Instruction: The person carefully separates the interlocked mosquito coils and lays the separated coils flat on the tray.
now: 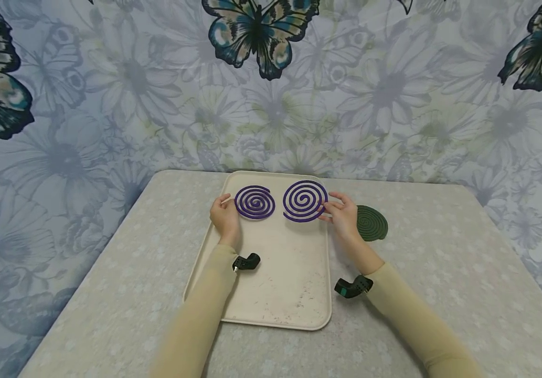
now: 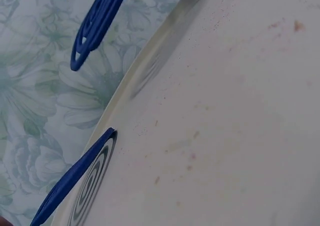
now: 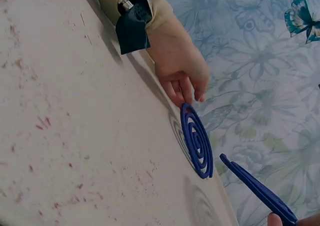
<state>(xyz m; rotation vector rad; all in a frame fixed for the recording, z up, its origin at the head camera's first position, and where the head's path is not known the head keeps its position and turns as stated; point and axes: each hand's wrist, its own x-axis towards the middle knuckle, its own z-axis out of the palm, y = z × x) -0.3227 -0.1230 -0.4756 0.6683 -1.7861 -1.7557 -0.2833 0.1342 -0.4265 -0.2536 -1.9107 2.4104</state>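
Note:
In the head view, two purple mosquito coils, looking blue in the wrist views, are held above the far half of a cream tray. My left hand (image 1: 225, 217) pinches the left coil (image 1: 255, 202) at its outer edge; the right wrist view shows this coil (image 3: 197, 141) tilted, its shadow on the tray. My right hand (image 1: 343, 216) pinches the right coil (image 1: 305, 201) by its right rim, fingers spread. The two coils are apart. A green, tightly wound coil (image 1: 372, 223) lies on the table just right of my right hand, which partly hides it.
The cream tray (image 1: 275, 283) lies lengthwise on the pale patterned table (image 1: 440, 252), with reddish crumbs scattered over its near part. Behind the table's far edge hangs a floral, butterfly-patterned backdrop (image 1: 389, 105). Each wrist carries a small black camera (image 1: 247, 262).

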